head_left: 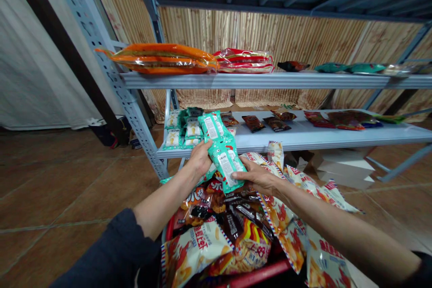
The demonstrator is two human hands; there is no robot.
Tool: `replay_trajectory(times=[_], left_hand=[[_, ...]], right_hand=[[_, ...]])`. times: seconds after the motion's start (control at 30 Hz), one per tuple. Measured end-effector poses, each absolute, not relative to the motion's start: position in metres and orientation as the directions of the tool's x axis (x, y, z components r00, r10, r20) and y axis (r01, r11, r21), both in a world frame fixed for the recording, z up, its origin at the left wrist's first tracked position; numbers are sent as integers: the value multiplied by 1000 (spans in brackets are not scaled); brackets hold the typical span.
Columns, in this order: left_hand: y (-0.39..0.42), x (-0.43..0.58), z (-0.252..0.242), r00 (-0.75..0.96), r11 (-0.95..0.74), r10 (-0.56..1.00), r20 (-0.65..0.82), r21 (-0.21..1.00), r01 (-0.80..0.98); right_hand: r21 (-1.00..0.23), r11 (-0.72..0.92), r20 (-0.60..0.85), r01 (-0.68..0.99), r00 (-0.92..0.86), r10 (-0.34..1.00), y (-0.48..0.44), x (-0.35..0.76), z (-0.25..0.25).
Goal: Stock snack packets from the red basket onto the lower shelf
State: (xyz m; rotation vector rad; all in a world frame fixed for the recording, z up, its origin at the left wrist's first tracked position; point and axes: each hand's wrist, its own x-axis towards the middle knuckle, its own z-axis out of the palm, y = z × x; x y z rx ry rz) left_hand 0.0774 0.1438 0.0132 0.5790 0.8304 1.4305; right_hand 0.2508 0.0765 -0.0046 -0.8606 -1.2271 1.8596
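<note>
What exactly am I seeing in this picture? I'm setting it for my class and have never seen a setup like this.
A camera worn on a person's head took this picture, looking forward and down, so the bare arms are that person's own. The left hand and right hand hold green snack packets above a red basket heaped with snack bags. Behind them stands a grey metal shelf unit with more packets on its shelves.

My grey steel rack's upper shelf (256, 81), long orange-wrapped pack (162, 58), red pack just beside it (243, 60), teal packets toward right (347, 68), lower shelf (303, 135), green-trimmed snack packets stacked at left end (177, 129), brown sachets mid-shelf (266, 122), red packets further right (344, 119)
</note>
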Motion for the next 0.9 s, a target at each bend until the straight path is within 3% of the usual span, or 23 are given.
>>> replay_trajectory(times=[0.33, 0.9], left_hand=[[153, 72, 11, -157, 10, 978, -139, 780, -626], [154, 74, 8, -164, 20, 975, -151, 792, -611]], right_hand=[[-921, -316, -173, -228, -487, 856, 65, 249, -9], [-929, -324, -260, -179, -308, 915, 47, 238, -7]])
